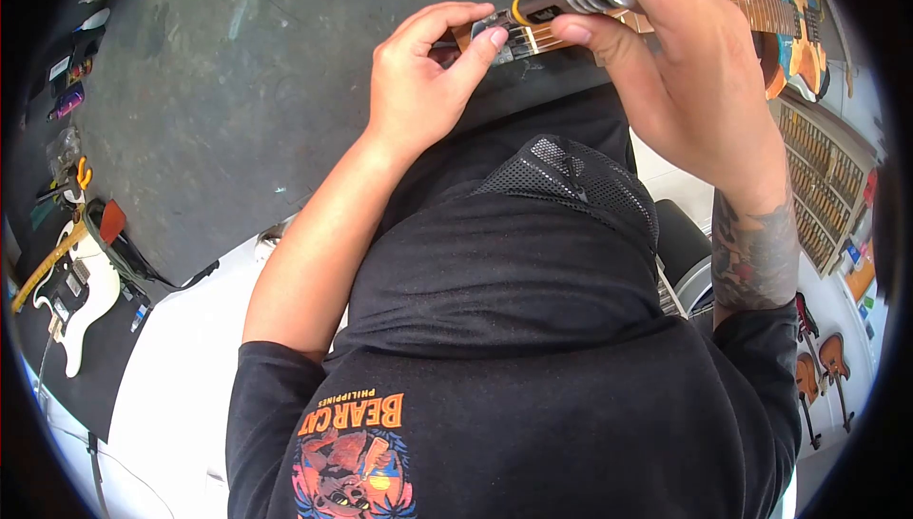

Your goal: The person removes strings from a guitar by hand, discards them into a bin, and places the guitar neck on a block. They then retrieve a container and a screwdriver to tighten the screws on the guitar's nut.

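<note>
A guitar (761,10) lies across the bench edge in front of me, its fretted neck running left from a blue and wood-coloured body at the right. My left hand (423,67) is at the neck's left end, thumb and index finger closing around a small silvery piece (490,24) beside the strings; what it is I cannot tell. My right hand (680,62) grips a thick black cylindrical tool (552,10) with a yellow ring at its left end and a ridged silver right end. The ringed end is close over the strings, near my left fingertips.
The dark bench top (238,72) spreads to the left. Small tools and bottles line its far left side, near a white guitar body (81,281). At right stands a rack of many small parts (823,167), with guitars (833,357) below it.
</note>
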Demonstrator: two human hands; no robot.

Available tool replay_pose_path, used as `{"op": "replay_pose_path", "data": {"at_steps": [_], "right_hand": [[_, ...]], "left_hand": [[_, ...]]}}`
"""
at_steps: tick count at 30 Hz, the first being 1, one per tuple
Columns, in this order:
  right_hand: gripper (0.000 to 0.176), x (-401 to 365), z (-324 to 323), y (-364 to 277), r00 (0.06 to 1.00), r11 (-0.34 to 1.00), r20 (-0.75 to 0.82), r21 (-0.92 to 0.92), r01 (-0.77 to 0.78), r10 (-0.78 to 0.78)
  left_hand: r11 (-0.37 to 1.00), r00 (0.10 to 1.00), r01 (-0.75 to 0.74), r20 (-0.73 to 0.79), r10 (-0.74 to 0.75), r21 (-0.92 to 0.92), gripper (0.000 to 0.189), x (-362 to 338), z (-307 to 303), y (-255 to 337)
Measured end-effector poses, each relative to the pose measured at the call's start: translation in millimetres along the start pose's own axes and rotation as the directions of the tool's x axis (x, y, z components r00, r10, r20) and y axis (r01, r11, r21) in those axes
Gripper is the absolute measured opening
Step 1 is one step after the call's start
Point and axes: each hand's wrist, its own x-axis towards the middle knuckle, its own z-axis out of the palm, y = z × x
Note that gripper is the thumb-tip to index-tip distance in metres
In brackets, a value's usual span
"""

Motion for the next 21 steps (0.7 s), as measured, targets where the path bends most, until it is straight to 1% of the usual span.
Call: {"op": "replay_pose_path", "data": {"at_steps": [1,4,6,9,12,13,15,16,18,19,21], "right_hand": [[0.030,-2.5,6.7,8.0,0.999,0.999,-0.022,0.022,0.034,-0.033],[0.030,-3.1,4.2,2.8,0.993,0.994,-0.084,0.065,0.085,-0.079],[0.031,-3.2,1.8,0.0,0.994,0.997,-0.084,0.041,0.072,-0.068],[0.033,-1.7,1.5,2.6,0.997,0.997,-0.058,-0.050,0.055,-0.058],[0.033,6.9,4.0,4.0,0.989,0.988,-0.077,-0.103,0.115,-0.123],[0.033,9.8,4.9,5.0,0.987,0.984,-0.079,-0.114,0.134,-0.143],[0.032,15.4,3.0,0.0,0.992,0.985,-0.038,-0.128,0.112,-0.118],[0.031,17.7,-0.4,-7.5,0.997,0.989,0.004,-0.132,0.071,-0.071],[0.031,19.6,-0.8,-11.0,0.997,0.992,-0.003,-0.099,0.071,-0.072],[0.032,19.5,0.6,-8.7,0.991,0.991,-0.054,-0.065,0.117,-0.121],[0.033,17.4,1.1,-6.8,0.983,0.981,-0.087,-0.121,0.149,-0.160]], "left_hand": [[1.000,1.000,-0.002,-0.005,0.001,-0.011,0.024,-0.5,0.7,-0.4],[0.999,0.999,-0.023,-0.027,0.022,-0.022,0.024,-2.1,2.8,-1.0],[0.998,0.997,-0.056,-0.049,0.056,-0.005,0.024,-3.1,4.8,-0.5],[0.992,0.988,-0.128,-0.087,0.127,-0.016,0.024,-2.5,9.3,-5.2],[0.991,0.986,-0.127,-0.099,0.130,0.040,0.023,-4.5,10.3,-3.7],[0.991,0.986,-0.128,-0.104,0.130,0.031,0.023,-5.3,10.9,-4.2],[0.991,0.984,-0.132,-0.119,0.133,0.011,0.024,-5.5,11.9,-5.9],[0.990,0.983,-0.142,-0.117,0.144,0.028,0.025,-5.5,11.4,-5.8],[0.986,0.980,-0.156,-0.112,0.162,0.060,0.026,-6.8,10.3,-5.4],[0.985,0.979,-0.165,-0.113,0.170,0.055,0.028,-7.2,10.4,-5.0],[0.982,0.976,-0.182,-0.115,0.186,0.044,0.031,-8.3,11.1,-3.3]]}}
